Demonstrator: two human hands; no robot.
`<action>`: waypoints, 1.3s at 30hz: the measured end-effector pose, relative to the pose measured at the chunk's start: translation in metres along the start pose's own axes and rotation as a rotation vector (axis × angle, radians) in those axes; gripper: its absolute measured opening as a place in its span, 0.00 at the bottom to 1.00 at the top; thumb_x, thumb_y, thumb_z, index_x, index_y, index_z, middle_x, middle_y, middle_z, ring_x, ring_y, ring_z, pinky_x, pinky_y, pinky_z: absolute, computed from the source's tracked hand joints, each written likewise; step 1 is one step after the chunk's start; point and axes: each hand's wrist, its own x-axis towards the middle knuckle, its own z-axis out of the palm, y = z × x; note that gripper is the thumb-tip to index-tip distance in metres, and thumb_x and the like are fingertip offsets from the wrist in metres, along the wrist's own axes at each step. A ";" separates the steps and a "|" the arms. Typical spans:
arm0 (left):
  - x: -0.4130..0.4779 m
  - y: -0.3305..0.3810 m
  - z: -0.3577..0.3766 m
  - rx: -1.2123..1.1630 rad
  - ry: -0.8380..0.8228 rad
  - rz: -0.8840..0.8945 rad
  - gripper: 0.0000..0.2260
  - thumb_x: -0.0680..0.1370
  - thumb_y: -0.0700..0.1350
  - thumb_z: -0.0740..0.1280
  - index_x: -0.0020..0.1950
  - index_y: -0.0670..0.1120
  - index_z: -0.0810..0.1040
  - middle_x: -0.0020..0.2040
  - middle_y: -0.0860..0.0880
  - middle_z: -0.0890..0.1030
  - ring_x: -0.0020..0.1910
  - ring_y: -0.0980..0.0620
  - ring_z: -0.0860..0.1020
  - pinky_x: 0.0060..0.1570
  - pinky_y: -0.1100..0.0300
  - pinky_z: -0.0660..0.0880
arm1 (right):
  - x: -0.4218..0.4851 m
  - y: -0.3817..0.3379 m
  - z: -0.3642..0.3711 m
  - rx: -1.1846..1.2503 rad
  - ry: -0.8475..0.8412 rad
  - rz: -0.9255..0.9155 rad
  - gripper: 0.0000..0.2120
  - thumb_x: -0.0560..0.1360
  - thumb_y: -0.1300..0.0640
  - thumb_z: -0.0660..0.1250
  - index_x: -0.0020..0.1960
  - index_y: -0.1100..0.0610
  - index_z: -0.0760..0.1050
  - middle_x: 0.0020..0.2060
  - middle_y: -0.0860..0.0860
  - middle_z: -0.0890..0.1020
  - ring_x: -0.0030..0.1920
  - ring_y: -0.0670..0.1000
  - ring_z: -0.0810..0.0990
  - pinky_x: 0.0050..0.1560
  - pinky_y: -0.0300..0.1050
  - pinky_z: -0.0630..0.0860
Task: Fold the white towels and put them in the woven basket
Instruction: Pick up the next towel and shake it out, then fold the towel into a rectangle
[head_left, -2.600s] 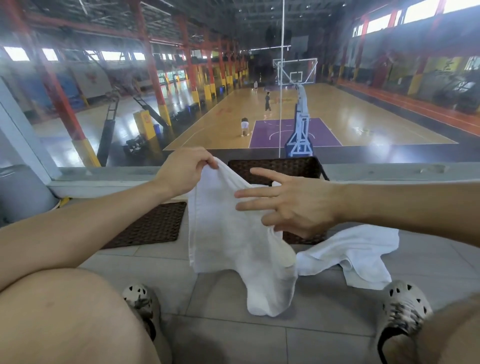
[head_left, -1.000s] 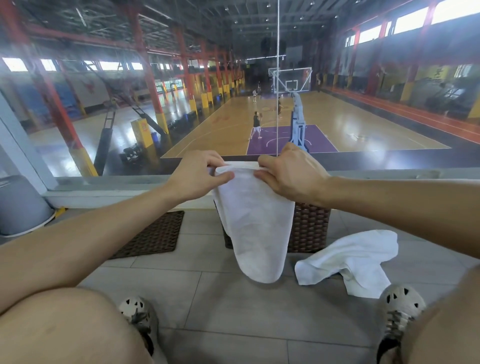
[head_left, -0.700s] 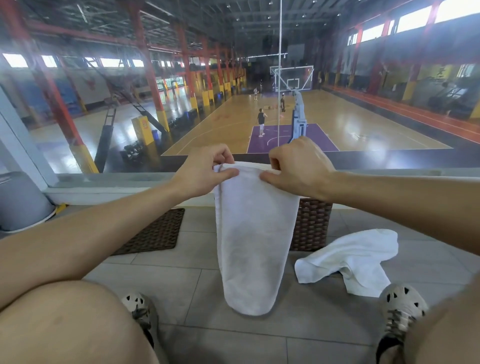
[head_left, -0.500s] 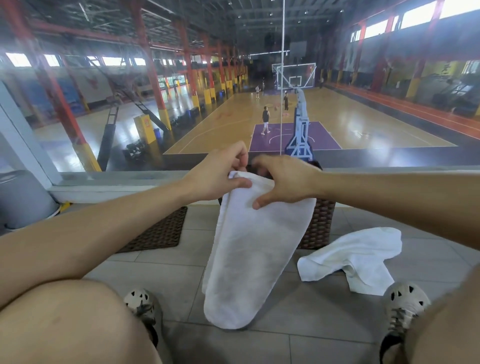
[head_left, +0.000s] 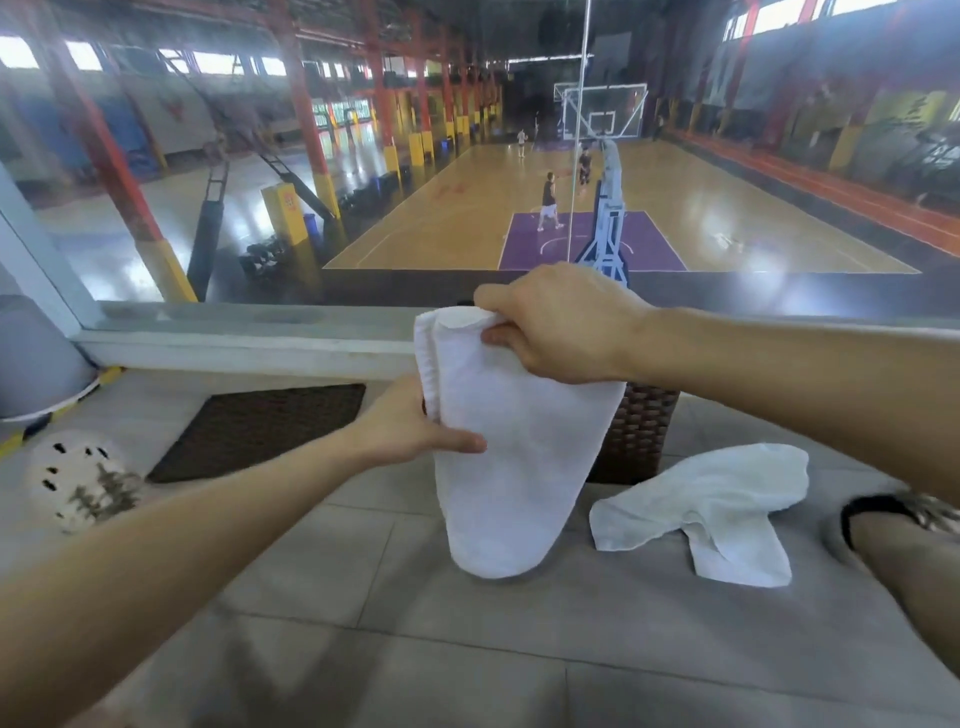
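"Right hand (head_left: 561, 322)?"
"Fig. 1: I see it gripping folded towel (head_left: 519, 457) at top; left hand (head_left: 410, 431) pinches its side."
"Where?"
"Hanging before woven basket (head_left: 644, 431); 1 loose towel (head_left: 717, 499) on floor (head_left: 363, 571) beside it."

The hanging towel (head_left: 519, 457) is before the basket (head_left: 641, 436), second towel (head_left: 711, 493) right, mat (head_left: 260, 428) left.

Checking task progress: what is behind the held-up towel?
The woven basket stands behind the held towel; only its right side shows. Its opening and contents are covered by the towel and the right hand.
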 end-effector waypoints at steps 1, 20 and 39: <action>0.003 -0.016 0.014 0.005 0.006 -0.025 0.32 0.67 0.53 0.86 0.68 0.61 0.79 0.64 0.58 0.85 0.64 0.56 0.83 0.65 0.45 0.81 | -0.003 0.003 0.002 0.016 0.010 -0.017 0.09 0.86 0.47 0.61 0.51 0.51 0.68 0.40 0.54 0.81 0.42 0.60 0.79 0.44 0.57 0.77; -0.036 -0.189 -0.076 0.099 -0.218 -0.575 0.25 0.68 0.36 0.85 0.61 0.42 0.80 0.52 0.45 0.89 0.53 0.46 0.87 0.54 0.57 0.80 | -0.134 0.065 0.275 0.870 -0.154 1.110 0.16 0.85 0.40 0.61 0.54 0.53 0.76 0.46 0.47 0.82 0.50 0.55 0.80 0.48 0.51 0.72; -0.120 -0.319 0.153 0.826 -0.126 -0.306 0.31 0.86 0.68 0.40 0.87 0.62 0.40 0.88 0.50 0.38 0.87 0.49 0.35 0.84 0.38 0.39 | -0.185 -0.029 0.420 0.299 -0.375 0.675 0.32 0.87 0.40 0.54 0.86 0.53 0.56 0.86 0.55 0.57 0.86 0.59 0.53 0.82 0.64 0.58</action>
